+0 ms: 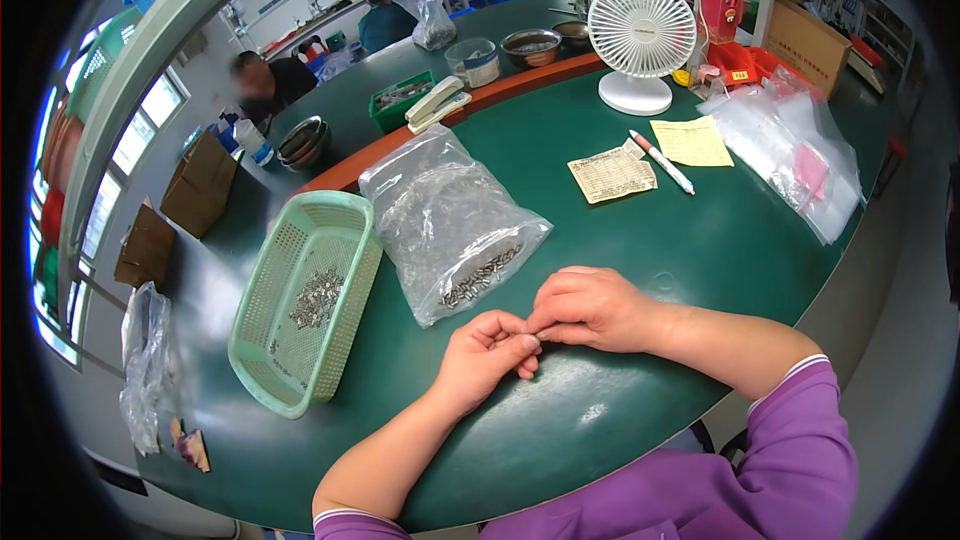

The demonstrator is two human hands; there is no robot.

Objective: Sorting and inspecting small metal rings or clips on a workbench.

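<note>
Both bare forearms came in from the lower edge, each ending in a pushed-up purple sleeve with a pale cuff, and met above the dark green oval tabletop [700,240]. The left hand [485,350] lay on its outer edge just over that tabletop, fingers curled inward toward the palm, thumb on top. The right hand [590,308] reached across from the right, wrist bent, knuckles raised, its fingertips [535,332] pinched together and touching the curled left fingers. Whatever sat in that pinch was too small to make out. The right elbow was bent sharply near the tabletop's near rim.
</note>
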